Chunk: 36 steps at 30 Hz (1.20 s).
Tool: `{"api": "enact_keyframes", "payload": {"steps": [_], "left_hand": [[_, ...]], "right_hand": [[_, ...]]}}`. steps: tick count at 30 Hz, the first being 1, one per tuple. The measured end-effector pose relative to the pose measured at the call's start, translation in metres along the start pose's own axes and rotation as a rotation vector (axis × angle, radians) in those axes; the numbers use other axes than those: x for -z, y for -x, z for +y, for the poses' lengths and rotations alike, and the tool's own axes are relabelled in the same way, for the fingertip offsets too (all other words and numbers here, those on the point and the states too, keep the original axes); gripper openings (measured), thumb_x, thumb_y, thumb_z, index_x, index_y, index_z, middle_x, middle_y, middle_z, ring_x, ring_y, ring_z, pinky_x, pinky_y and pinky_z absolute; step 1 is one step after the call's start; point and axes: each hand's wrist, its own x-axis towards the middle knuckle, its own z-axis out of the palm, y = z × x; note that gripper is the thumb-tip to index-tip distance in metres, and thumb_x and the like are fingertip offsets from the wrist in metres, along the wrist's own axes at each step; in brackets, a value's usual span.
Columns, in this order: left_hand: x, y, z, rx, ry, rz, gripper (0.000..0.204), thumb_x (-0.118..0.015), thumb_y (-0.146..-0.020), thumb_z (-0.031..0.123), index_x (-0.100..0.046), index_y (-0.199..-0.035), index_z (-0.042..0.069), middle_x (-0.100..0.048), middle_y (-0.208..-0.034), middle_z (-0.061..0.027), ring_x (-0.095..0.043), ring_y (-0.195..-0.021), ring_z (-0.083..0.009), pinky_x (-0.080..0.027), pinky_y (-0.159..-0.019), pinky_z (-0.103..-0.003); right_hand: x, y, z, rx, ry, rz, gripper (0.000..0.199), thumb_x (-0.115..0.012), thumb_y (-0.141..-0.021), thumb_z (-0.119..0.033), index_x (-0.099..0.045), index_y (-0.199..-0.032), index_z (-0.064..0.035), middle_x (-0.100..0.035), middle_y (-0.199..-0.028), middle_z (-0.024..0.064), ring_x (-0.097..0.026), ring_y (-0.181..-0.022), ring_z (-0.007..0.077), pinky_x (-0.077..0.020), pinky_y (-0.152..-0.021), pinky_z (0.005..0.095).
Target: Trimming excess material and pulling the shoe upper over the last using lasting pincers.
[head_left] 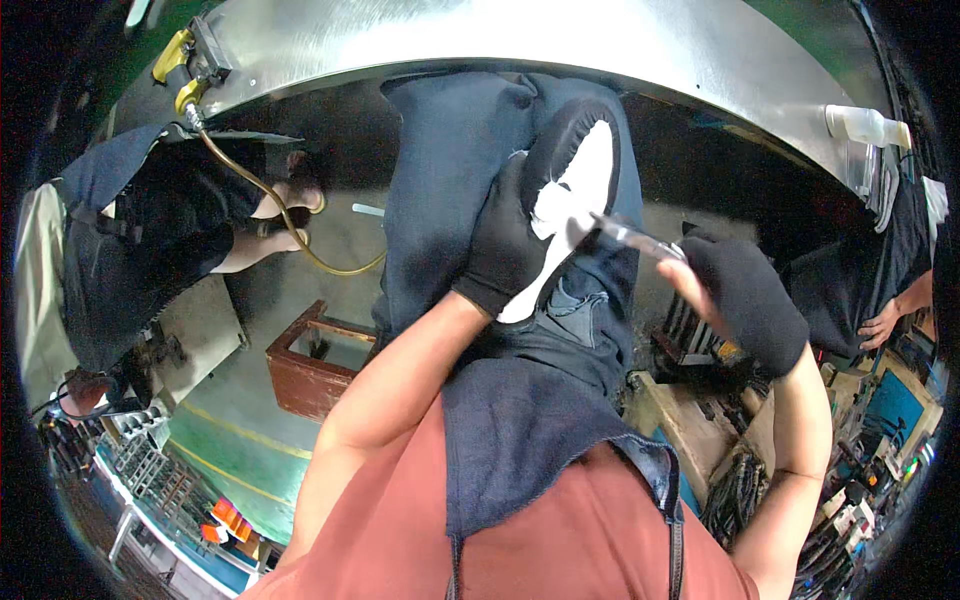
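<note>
A black shoe upper with a white underside (pixel 598 165) lies bottom up across my lap, its toe pointing away from me. My left hand (pixel 505 240), in a black glove, is closed around the shoe's left side near its middle. A crumpled white piece (pixel 553 210) stands up from the underside beside that hand. To the right, my right hand (pixel 748 295), gloved in black with bare fingertips, is closed on a slim metal hand tool (pixel 645 242). The tool's tip meets the white underside at its right edge. Motion blurs the tool, so its exact kind cannot be made out.
A shiny metal bench (pixel 480 35) curves across the far side. A yellow air tool (pixel 180 72) hangs at its left end, its hose (pixel 255 185) trailing down. A brown wooden stool (pixel 305 370) stands left of my legs. Other people sit at both sides. A white bottle (pixel 855 124) is at far right.
</note>
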Motion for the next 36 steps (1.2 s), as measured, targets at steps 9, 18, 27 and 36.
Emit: {"api": "enact_keyframes", "payload": {"steps": [9, 18, 27, 36], "left_hand": [[0.03, 0.005, -0.004, 0.275, 0.208, -0.647, 0.106, -0.083, -0.075, 0.022, -0.009, -0.146, -0.007, -0.035, -0.143, -0.0252, -0.04, -0.133, -0.0302, -0.033, -0.111, -0.035], [0.052, -0.012, 0.023, 0.031, 0.039, -0.51, 0.102, -0.079, -0.077, 0.035, -0.017, -0.148, -0.005, -0.033, -0.144, -0.0225, -0.03, -0.138, -0.033, -0.028, -0.114, -0.037], [0.057, -0.03, 0.053, -0.579, -0.312, -0.37, 0.041, -0.046, -0.098, 0.014, -0.047, -0.129, -0.013, -0.055, -0.125, -0.0268, -0.056, -0.113, -0.0384, -0.039, -0.107, -0.04], [0.008, -0.011, 0.018, 0.124, -0.01, -0.083, 0.061, -0.06, -0.084, 0.011, -0.036, -0.136, -0.011, -0.05, -0.126, -0.0339, -0.05, -0.118, -0.0471, -0.04, -0.103, -0.047]], "right_hand": [[-0.031, -0.031, -0.037, 0.183, 0.121, 0.048, 0.038, -0.061, -0.089, -0.042, -0.062, -0.078, -0.0059, -0.064, -0.083, 0.0159, -0.065, -0.072, 0.0288, -0.0519, -0.063, 0.04], [-0.066, -0.004, 0.009, 0.006, -0.444, -0.008, 0.036, -0.055, -0.096, -0.034, -0.06, -0.093, 0.0022, -0.06, -0.073, 0.0178, -0.057, -0.068, 0.0279, -0.0453, -0.066, 0.0372], [-0.027, -0.026, -0.001, -0.195, -0.891, -0.235, 0.043, -0.054, -0.098, -0.041, -0.066, -0.096, 0.0, -0.061, -0.079, -0.001, -0.055, -0.075, 0.0094, -0.0461, -0.071, 0.0255], [-0.021, -0.007, 0.002, 0.127, 0.139, 0.356, 0.037, -0.059, -0.092, -0.036, -0.06, -0.078, -0.0015, -0.059, -0.076, 0.0177, -0.06, -0.062, 0.0371, -0.0466, -0.057, 0.0449]]}}
